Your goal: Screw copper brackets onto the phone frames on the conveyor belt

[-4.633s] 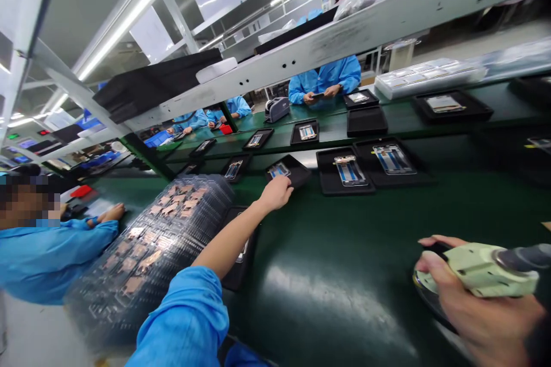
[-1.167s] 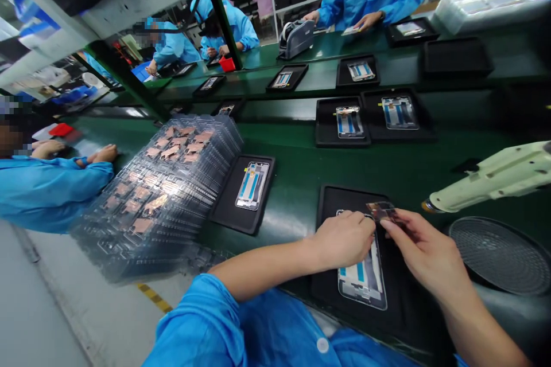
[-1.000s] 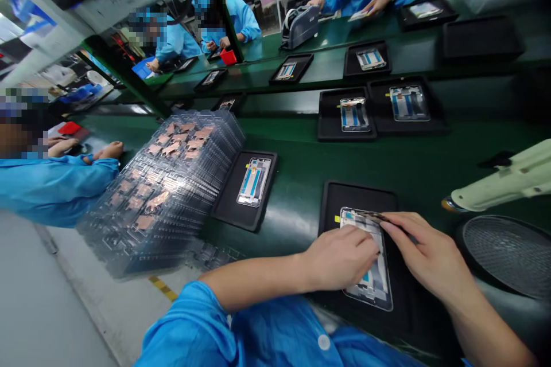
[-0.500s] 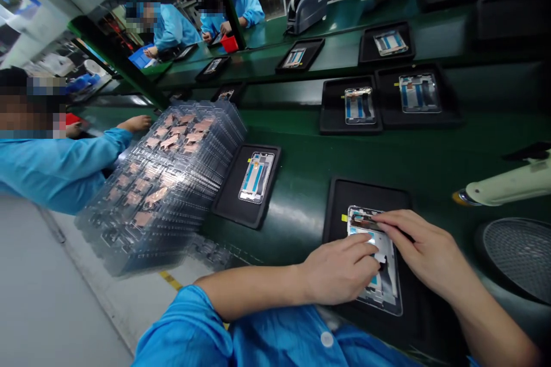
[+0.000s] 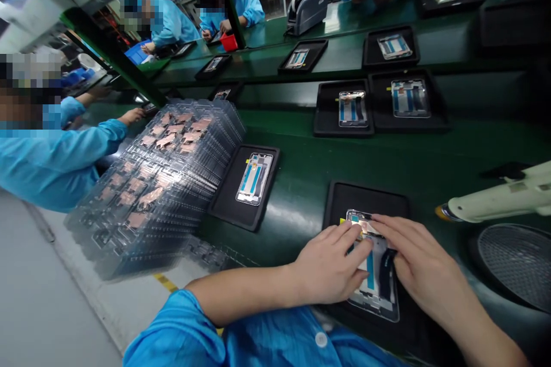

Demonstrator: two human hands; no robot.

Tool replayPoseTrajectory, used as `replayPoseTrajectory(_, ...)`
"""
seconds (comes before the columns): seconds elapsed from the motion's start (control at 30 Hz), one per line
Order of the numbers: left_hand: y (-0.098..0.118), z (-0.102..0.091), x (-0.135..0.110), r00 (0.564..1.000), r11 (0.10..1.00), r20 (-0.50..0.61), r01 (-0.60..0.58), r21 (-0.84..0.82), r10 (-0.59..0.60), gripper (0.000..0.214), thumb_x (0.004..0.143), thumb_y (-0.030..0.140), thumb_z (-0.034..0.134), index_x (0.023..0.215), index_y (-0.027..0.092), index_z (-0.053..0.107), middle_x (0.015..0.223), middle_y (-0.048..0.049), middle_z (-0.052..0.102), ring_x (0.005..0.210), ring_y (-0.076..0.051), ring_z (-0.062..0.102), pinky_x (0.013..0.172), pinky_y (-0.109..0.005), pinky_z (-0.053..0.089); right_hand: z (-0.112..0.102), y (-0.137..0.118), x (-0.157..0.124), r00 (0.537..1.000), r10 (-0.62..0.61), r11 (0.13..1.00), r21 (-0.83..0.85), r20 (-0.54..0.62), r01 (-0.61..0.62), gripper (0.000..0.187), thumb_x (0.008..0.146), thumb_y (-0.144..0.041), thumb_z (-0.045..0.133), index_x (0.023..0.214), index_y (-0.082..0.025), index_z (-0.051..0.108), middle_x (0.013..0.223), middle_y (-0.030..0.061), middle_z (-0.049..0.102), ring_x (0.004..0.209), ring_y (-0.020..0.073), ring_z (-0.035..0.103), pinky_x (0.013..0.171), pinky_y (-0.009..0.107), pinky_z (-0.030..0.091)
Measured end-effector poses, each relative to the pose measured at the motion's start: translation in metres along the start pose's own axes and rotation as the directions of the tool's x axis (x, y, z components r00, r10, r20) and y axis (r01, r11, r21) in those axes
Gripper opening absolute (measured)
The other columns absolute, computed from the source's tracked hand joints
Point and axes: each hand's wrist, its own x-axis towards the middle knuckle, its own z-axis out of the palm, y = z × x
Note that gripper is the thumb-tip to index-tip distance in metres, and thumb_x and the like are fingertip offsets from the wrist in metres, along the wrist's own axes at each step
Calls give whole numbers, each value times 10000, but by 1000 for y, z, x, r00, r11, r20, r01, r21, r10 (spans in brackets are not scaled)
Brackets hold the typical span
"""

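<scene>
An opened phone body (image 5: 373,298) with blue strips and a black flex lies in a black tray (image 5: 365,195) before me. At its upper end sits a small copper-and-silver part (image 5: 365,227), probably a circuit board. My left hand (image 5: 331,264) reaches over the phone from the left, fingers spread, fingertips touching that part and the phone's left side. My right hand (image 5: 424,258) is bent over the upper right corner. Its fingers close on the part's right end, and they hide that end. A yellow tab (image 5: 342,221) sticks out at the phone's upper left.
Left stands a tall stack of clear plastic trays (image 5: 172,143) with copper-coloured pieces. Another tray (image 5: 232,215) holds a phone body (image 5: 255,179). More phone trays line the green bench (image 5: 297,195). A pale-green tool (image 5: 495,195) and a round mesh (image 5: 512,258) are at right. Co-workers sit around.
The part held tilted at the phone's upper end now lies flatter, showing copper. My left fingers have moved up to it from the phone's middle. The view has shifted slightly.
</scene>
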Motion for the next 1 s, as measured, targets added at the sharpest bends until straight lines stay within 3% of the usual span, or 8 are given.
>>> replayPoseTrajectory(0.13,-2,-5,-1,998,998,38,-49,49,48,492,1045,364,463,1442,72,469,1571,-178,443,1490,-297,386,1212,-411,376,-2,-6,-13,992,-97,978,-178,85,111,627,923,-62,355,1539,-170,408,1474,88,541,1350,309,506,1013,484,482)
replayPoseTrajectory(0.27,-17,-14,11,992,993,62,-116,30,114,391,1050,312,453,1366,100,542,1481,-167,545,1395,-262,503,1125,-381,459,2,-8,-15,990,-90,965,-238,105,113,695,874,-21,381,1557,-154,387,1495,100,521,1353,318,508,1008,485,501)
replayPoseTrajectory(0.37,-35,-19,31,999,1000,34,-11,3,11,346,1071,298,415,1324,148,597,1293,-106,663,1159,-213,631,985,-340,524,5,-6,-13,993,-88,967,-231,79,104,645,892,-15,381,1522,-150,427,1494,85,525,1347,308,509,1034,488,502)
replayPoseTrajectory(0.47,-50,-18,51,992,992,14,125,31,-126,407,1018,401,556,1335,152,614,1227,-105,653,1086,-247,607,903,-387,519,7,-3,-13,995,-89,972,-214,54,98,610,912,-25,375,1501,-162,458,1474,72,546,1345,298,509,1054,496,502)
replayPoseTrajectory(0.57,-54,-15,62,994,995,43,99,24,-100,415,994,455,609,1298,176,656,1200,-88,643,1111,-240,572,923,-402,475,7,-3,-13,996,-84,977,-192,39,90,603,916,-38,382,1497,-170,479,1461,69,558,1348,297,508,1058,497,507)
replayPoseTrajectory(0.7,-50,-15,60,996,998,72,48,42,-51,305,1034,396,555,1243,233,705,1174,-66,650,1107,-225,565,924,-409,442,8,-4,-13,998,-54,984,-170,36,59,592,915,-38,380,1474,-179,511,1472,59,549,1355,289,503,1069,494,506)
replayPoseTrajectory(0.9,-42,-16,47,1000,998,22,6,63,-8,353,1066,398,454,1197,193,711,1224,-92,654,1120,-232,574,985,-412,457,9,-2,-14,997,-76,983,-168,32,80,534,933,-42,369,1434,-150,520,1453,67,564,1344,293,506,1036,493,517)
replayPoseTrajectory(1.0,-41,-10,40,1000,1000,-20,9,26,-8,395,1051,438,477,1254,169,683,1306,-119,624,1245,-271,534,1079,-438,443,10,-1,-14,997,-75,985,-151,33,80,522,948,-57,369,1444,-150,505,1451,69,565,1348,295,500,1036,495,511)
